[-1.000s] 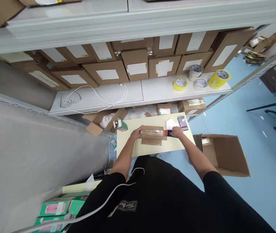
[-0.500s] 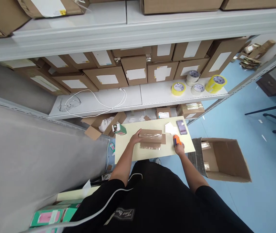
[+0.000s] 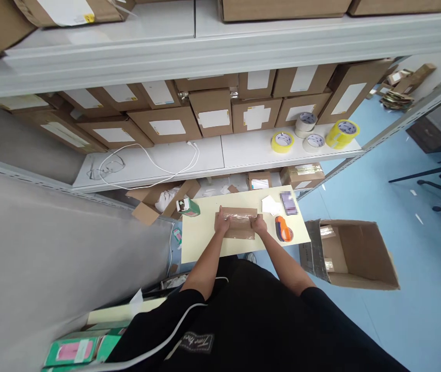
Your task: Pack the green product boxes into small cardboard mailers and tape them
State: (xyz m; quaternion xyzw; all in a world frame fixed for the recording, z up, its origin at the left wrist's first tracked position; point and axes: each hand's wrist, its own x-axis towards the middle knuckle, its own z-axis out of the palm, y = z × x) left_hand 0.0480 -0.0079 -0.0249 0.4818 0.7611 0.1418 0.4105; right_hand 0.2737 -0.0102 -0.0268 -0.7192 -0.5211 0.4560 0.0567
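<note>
Brown cardboard box (image 3: 239, 221) lies over the cream table (image 3: 201, 240), its long axis running between the fingers of left hand (image 3: 222, 222) and right hand (image 3: 259, 224), which I record partly curled, gripping opposite ends, neither nearer.

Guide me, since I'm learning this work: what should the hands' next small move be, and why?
I'd probably smooth the clear tape toward both ends of the cardboard box: the strip runs along its top, the left hand and right hand are at opposite ends, and the orange tape dispenser lies on the table, free of both hands.
</note>
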